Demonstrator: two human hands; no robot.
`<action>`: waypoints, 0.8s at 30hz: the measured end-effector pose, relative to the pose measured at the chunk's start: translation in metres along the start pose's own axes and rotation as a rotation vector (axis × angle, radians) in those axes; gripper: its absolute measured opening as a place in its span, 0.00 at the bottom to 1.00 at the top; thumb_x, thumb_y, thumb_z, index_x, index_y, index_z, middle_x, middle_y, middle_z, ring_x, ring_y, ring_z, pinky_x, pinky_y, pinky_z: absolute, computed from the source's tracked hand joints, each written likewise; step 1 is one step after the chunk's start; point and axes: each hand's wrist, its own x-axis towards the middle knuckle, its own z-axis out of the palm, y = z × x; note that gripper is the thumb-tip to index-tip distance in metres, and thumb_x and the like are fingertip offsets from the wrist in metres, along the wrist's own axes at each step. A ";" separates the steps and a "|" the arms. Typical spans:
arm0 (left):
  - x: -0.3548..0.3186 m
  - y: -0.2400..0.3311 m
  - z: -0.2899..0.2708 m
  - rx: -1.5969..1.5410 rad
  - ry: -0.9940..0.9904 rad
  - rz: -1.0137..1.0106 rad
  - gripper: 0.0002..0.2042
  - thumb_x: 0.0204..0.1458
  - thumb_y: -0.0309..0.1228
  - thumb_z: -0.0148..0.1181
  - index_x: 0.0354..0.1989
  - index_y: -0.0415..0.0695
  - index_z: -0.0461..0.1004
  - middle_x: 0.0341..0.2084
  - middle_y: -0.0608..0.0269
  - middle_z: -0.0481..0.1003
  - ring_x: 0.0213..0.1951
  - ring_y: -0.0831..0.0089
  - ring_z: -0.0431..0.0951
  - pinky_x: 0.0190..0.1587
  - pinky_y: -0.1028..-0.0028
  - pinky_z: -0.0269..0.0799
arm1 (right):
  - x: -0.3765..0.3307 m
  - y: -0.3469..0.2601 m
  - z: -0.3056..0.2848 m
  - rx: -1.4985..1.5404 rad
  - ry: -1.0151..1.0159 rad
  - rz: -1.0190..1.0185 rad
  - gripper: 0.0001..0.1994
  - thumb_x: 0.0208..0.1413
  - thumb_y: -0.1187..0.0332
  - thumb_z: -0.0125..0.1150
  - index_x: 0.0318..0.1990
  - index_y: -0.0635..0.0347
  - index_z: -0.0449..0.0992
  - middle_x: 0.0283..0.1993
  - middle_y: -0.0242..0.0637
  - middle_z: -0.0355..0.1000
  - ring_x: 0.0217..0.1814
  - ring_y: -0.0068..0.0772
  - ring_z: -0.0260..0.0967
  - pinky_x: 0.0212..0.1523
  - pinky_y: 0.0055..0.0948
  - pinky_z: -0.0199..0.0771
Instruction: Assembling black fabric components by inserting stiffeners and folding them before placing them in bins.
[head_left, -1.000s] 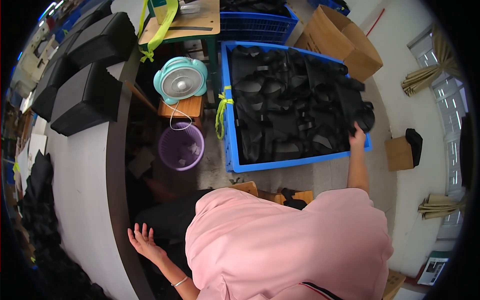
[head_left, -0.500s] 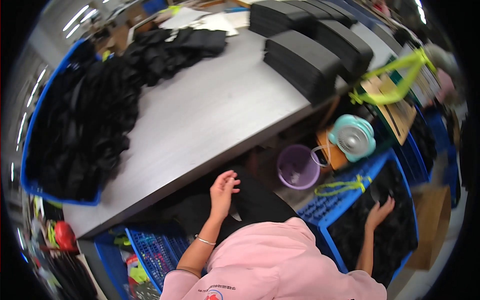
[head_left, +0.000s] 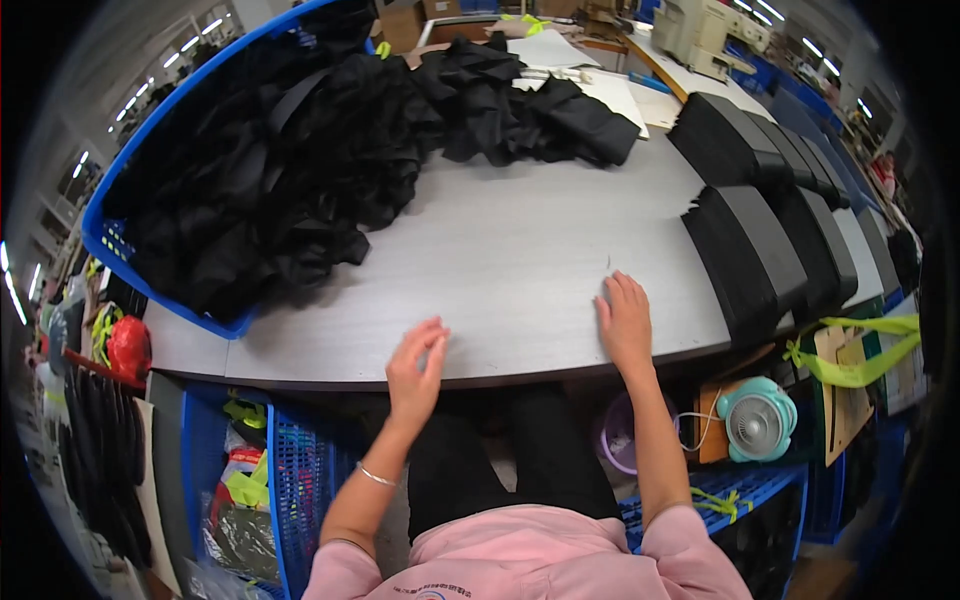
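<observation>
My left hand (head_left: 414,372), with a bracelet on its wrist, is over the near edge of the grey table (head_left: 500,240). Its fingers are loosely bent, the thumb apart from the lower fingers, and nothing shows in it. Farther right, my right hand (head_left: 626,318) reaches over the tabletop with its fingers stretched out and holds nothing. A tall stack of black pieces (head_left: 745,260) stands just beyond it. Crumpled black fabric pieces (head_left: 330,160) spill from a blue basket (head_left: 100,225) across the table's left side.
More black stacks (head_left: 735,140) stand at the far right, near white sheets (head_left: 610,95). Below the right edge are a turquoise fan (head_left: 757,420), a purple bin (head_left: 618,440) and a blue crate (head_left: 785,490). Another blue crate (head_left: 285,480) with bagged items is at lower left.
My view and body have turned to face the table squarely. My right hand has left the crate of black pieces on the right and come over the tabletop; my left hand stays empty.
</observation>
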 end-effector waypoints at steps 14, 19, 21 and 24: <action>0.196 -0.145 0.019 0.466 -0.161 0.043 0.14 0.56 0.31 0.57 0.48 0.40 0.77 0.52 0.51 0.75 0.61 0.46 0.65 0.67 0.58 0.56 | -0.008 0.007 -0.001 0.114 0.047 0.049 0.15 0.59 0.70 0.59 0.52 0.66 0.72 0.61 0.48 0.68 0.66 0.51 0.62 0.68 0.43 0.59; 0.090 -0.071 0.026 0.247 -0.156 0.233 0.10 0.50 0.26 0.62 0.42 0.39 0.77 0.43 0.55 0.78 0.49 0.54 0.72 0.54 0.63 0.68 | -0.005 -0.008 -0.009 0.065 0.094 -0.016 0.17 0.57 0.70 0.61 0.53 0.65 0.72 0.60 0.49 0.68 0.65 0.52 0.62 0.67 0.46 0.58; 0.049 -0.038 0.023 0.165 -0.244 0.151 0.11 0.49 0.23 0.64 0.42 0.40 0.77 0.45 0.58 0.77 0.52 0.52 0.70 0.57 0.62 0.65 | -0.007 -0.028 -0.009 0.169 0.123 -0.055 0.18 0.55 0.71 0.63 0.53 0.64 0.73 0.60 0.49 0.68 0.64 0.51 0.63 0.67 0.47 0.58; 0.016 -0.004 0.018 0.093 -0.354 0.084 0.13 0.48 0.22 0.64 0.43 0.41 0.76 0.43 0.59 0.77 0.51 0.55 0.72 0.56 0.64 0.67 | -0.017 -0.067 0.000 0.330 0.095 -0.085 0.20 0.49 0.74 0.66 0.52 0.63 0.73 0.56 0.47 0.70 0.58 0.50 0.66 0.64 0.45 0.60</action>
